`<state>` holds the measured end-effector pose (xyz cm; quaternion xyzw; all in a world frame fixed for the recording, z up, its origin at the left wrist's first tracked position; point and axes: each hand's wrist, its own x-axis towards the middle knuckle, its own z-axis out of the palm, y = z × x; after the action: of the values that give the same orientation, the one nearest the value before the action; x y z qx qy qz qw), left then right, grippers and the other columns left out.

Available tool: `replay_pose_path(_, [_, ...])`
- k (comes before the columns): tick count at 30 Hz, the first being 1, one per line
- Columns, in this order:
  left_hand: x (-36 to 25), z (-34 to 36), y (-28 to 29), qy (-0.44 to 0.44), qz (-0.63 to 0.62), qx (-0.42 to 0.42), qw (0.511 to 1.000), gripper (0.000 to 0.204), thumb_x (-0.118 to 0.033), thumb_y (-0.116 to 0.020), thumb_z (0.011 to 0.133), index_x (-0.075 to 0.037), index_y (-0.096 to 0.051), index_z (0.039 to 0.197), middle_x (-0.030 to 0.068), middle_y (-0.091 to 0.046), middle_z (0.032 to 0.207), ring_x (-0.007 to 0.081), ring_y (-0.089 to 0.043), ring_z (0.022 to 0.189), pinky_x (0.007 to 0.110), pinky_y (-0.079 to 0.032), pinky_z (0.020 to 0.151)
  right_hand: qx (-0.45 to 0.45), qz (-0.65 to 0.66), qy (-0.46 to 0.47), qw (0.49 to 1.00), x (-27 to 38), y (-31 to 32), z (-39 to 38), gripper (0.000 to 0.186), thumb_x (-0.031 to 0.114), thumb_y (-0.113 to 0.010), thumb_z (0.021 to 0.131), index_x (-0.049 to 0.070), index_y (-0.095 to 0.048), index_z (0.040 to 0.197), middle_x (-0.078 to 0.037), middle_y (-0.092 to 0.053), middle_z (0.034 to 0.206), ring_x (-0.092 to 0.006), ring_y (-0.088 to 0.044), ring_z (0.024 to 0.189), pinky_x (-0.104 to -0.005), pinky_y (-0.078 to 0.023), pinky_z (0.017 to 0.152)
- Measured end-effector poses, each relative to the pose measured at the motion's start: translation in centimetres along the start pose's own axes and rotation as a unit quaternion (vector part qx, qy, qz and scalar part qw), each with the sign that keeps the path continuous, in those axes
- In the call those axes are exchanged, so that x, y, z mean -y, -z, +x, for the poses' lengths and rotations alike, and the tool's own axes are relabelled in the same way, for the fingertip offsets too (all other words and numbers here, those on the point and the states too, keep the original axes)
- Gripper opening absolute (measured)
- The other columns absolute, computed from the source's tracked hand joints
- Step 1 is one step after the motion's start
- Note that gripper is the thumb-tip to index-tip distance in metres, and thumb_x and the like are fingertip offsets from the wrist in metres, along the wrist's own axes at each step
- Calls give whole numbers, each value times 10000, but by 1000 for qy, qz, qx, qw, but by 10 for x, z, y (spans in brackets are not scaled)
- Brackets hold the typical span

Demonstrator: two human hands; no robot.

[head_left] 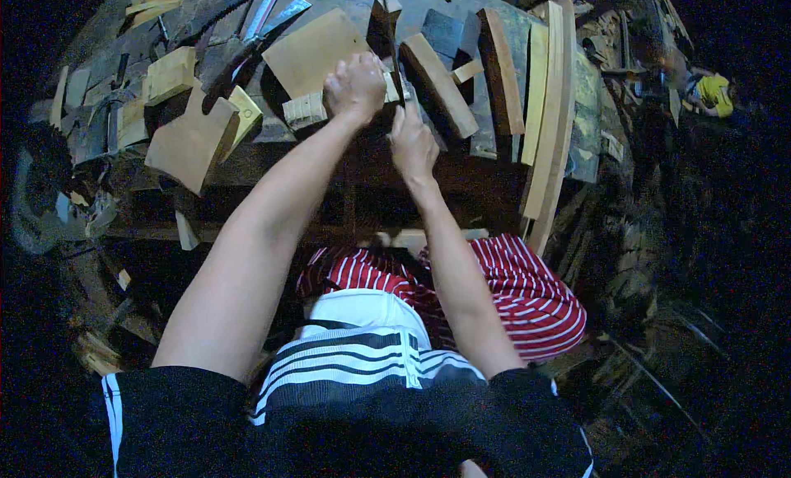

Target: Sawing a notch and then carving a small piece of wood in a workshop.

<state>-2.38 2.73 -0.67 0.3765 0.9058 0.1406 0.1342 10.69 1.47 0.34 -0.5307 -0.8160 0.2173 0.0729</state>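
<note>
Wood partly beneath left hand

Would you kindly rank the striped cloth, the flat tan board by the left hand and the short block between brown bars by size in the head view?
1. Striped cloth
2. Flat tan board
3. Short block

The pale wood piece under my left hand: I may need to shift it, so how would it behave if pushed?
The pale wood piece is probably stiff, as it looks solid and straight-edged. It seems unlikely to roll, since its visible side appears flat. With the left hand on top, it would likely resist sliding.
</note>
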Motion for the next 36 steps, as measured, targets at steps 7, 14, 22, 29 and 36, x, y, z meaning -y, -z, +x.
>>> replay_pose_path(7, [8, -7, 6, 7, -15, -16, 1000, 347, -335, -373, 915, -97, -625, 933, 108, -628, 957, 293, -581, 941, 473, -431, 795, 136, 30, -106, 984, -9, 26, -83, 281, 321, -369, 951, 72, -488, 1000, -257, -602, 702, -436, -594, 694, -565, -439, 620])
replay_pose_path(14, [-10, -4, -8, -4, -3, -20, 1000, 334, -330, -391, 903, -92, -625, 903, 101, -631, 940, 289, -586, 925, 473, -440, 773, -37, 3, 24, 999, -7, 9, -7, 208, 297, -426, 931, 101, -493, 949, -222, -615, 659, -404, -610, 600, -517, -473, 512])
replay_pose_path(22, [11, -5, -7, 3, -8, -24, 1000, 298, -315, -387, 912, -110, -601, 949, 107, -617, 959, 284, -569, 937, 469, -421, 786, 90, -19, -66, 994, -10, 19, -77, 234, 315, -404, 940, 96, -485, 938, -228, -616, 667, -414, -606, 599, -528, -473, 515])
replay_pose_path(29, [-8, -1, -1, -15, -6, -12, 1000, 306, -320, -391, 917, -91, -594, 929, 106, -621, 947, 287, -575, 930, 470, -433, 792, 24, 28, -44, 998, -2, 14, -3, 262, 304, -390, 943, 77, -520, 949, -249, -596, 692, -443, -587, 688, -550, -438, 612])
replay_pose_path(36, [-1, -5, -2, -20, 5, 31, 999, 306, -290, -348, 909, -123, -598, 967, 98, -604, 983, 262, -546, 991, 438, -405, 835, 141, 4, -92, 986, -16, 30, -82, 274, 318, -359, 950, 74, -472, 1007, -260, -600, 718, -444, -591, 668, -551, -448, 592])
